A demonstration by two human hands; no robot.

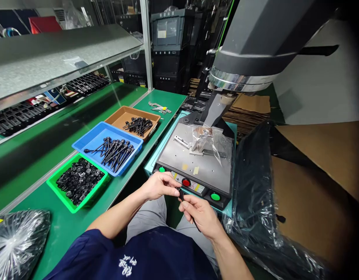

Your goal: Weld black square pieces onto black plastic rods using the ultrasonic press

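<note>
A small, slim piece of black plastic (pixel 182 194) is held between the fingertips of both hands, above the grey-trousered lap (pixel 150 217). The bare left hand (pixel 160 186) nips its upper end, thumb and forefinger nearly meeting, while the bare right hand (pixel 201 216) has its fingers curled closed about the lower part; two grips so near each other probably steady so slight a thing. It looks dark and plain, and a thin black length shows below the right hand (perhaps the same piece, though the fingers hide any join). Just beyond lies the flat grey metal machine bed (pixel 168 158), its front carrying a round red button (pixel 185 182) between two round green buttons (pixel 215 196), likely spread so each hand has its own. Crumpled clear plastic film (pixel 219 147) hangs around the fixture there, perhaps as a cover. To the left, on the green bench (pixel 71 233), stand a bright green plastic tray (pixel 88 197) of small round black parts, a blue plastic tray (pixel 90 138) of long-stemmed black ones and a brown plastic tray (pixel 118 116) of slender black ones, seemingly sorted by kind within arm's reach.
</note>
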